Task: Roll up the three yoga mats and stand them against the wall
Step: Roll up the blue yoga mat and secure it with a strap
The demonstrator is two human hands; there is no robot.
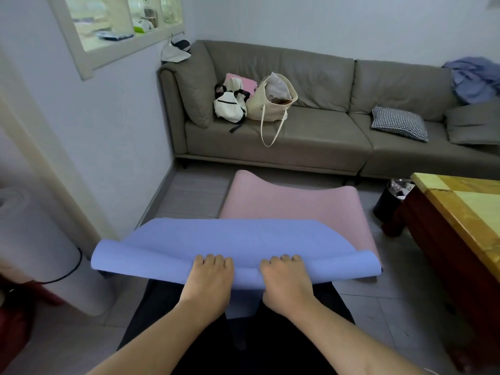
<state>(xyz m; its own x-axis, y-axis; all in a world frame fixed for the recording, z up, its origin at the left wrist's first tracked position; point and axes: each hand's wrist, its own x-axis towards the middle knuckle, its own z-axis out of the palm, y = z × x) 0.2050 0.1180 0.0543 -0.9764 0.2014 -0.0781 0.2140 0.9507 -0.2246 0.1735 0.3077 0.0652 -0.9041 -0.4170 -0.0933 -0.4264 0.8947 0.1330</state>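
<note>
Blue mat [216,239] curled under both hands' grip (left hand [208,280], right hand [286,282]), over pink mat [292,204]

You face a grey-brown sofa [311,125] that spans the upper half of the frame against a pale wall [338,23]. On its left seat sit a white backpack [230,104] and a cream tote bag [273,101], touching each other; a checked cushion [399,123] lies further right, and blue cloth [473,77] is heaped at the upper right. At upper left you see a white-framed window [119,25] with daylight behind it. Grey floor tiles [189,193] fill the middle. At right stands a wooden tabletop [465,201] with a yellow surface, a dark bin [389,201] just beside its far corner.
</note>
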